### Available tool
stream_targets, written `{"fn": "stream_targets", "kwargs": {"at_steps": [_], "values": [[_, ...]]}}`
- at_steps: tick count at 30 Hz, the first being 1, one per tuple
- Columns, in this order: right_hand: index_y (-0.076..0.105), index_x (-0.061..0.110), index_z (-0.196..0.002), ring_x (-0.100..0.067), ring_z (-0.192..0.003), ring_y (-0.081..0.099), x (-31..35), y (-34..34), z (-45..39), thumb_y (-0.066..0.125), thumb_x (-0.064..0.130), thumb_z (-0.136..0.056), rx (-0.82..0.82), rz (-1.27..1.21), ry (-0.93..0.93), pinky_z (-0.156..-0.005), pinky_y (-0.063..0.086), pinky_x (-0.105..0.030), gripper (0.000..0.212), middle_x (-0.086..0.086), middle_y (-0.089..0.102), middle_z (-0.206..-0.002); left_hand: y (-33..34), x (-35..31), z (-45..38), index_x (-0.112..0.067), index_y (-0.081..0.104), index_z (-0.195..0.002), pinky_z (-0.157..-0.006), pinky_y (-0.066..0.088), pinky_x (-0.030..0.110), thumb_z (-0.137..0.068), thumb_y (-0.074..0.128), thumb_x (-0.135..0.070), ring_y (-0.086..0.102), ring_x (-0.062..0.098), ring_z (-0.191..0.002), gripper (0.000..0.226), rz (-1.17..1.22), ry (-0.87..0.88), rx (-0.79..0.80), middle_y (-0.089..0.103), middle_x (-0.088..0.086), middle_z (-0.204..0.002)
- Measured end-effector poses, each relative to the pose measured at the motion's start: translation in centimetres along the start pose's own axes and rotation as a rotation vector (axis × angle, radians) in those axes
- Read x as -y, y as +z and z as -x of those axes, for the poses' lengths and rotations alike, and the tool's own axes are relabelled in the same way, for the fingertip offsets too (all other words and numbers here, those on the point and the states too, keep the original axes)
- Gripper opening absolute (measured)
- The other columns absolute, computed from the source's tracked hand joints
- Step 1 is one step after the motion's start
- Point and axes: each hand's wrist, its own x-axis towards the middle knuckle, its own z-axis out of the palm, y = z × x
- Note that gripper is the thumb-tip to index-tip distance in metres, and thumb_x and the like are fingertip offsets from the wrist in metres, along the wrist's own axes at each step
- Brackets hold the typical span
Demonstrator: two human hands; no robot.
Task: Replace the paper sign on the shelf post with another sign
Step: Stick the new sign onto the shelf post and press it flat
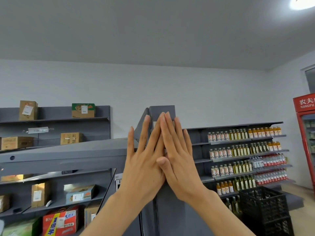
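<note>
The grey shelf post [162, 110] rises in the middle of the view. My left hand [144, 160] and my right hand [177, 155] lie flat against its front face, fingers straight and pointing up, the right hand overlapping the left thumb. A thin strip of white paper sign [154, 124] shows between the fingers near the top of the post. The rest of the sign is hidden under my hands. Neither hand grips anything.
Grey shelves with cardboard boxes [28, 110] stand on the left. A shelf of drink bottles [245, 150] runs to the right. A black plastic crate [265, 206] sits at lower right, and a red fridge [305, 133] stands at the far right.
</note>
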Motion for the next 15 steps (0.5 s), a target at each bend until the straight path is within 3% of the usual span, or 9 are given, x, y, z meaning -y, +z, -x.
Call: {"fn": "stream_targets", "kwargs": {"at_steps": [3,7,15], "values": [[-0.007,0.018,-0.158,-0.018,-0.155,-0.011,-0.52,-0.18,0.26,-0.004,0.065,-0.095,0.018,0.052,-0.01,-0.124,0.001,-0.052,0.079,0.007,-0.012,-0.168,0.39,0.02,0.01,-0.016,0.018,-0.155,-0.116,0.012,0.061,-0.097,0.023,-0.035,0.011,0.039,-0.151,0.062,-0.003,0.016,-0.044,0.019,0.008,-0.164],[-0.008,0.019,-0.157,-0.017,-0.155,-0.011,-0.58,-0.21,0.26,-0.004,0.066,-0.095,0.028,0.06,-0.006,-0.125,0.001,-0.051,0.078,0.009,-0.014,-0.167,0.25,-0.07,-0.08,-0.016,0.017,-0.156,-0.117,0.012,0.062,-0.099,-0.003,-0.041,0.009,0.039,-0.151,0.065,-0.014,0.0,-0.01,0.017,0.007,-0.165],[-0.007,0.014,-0.157,-0.017,-0.155,-0.01,-0.79,0.09,0.46,-0.004,0.065,-0.095,0.029,0.07,0.033,-0.125,-0.002,-0.046,0.081,0.005,-0.013,-0.168,0.23,-0.13,0.01,-0.02,0.008,-0.157,-0.119,0.009,0.061,-0.1,-0.001,-0.043,0.002,0.034,-0.153,0.063,-0.019,-0.031,-0.023,0.007,0.002,-0.167]]}}
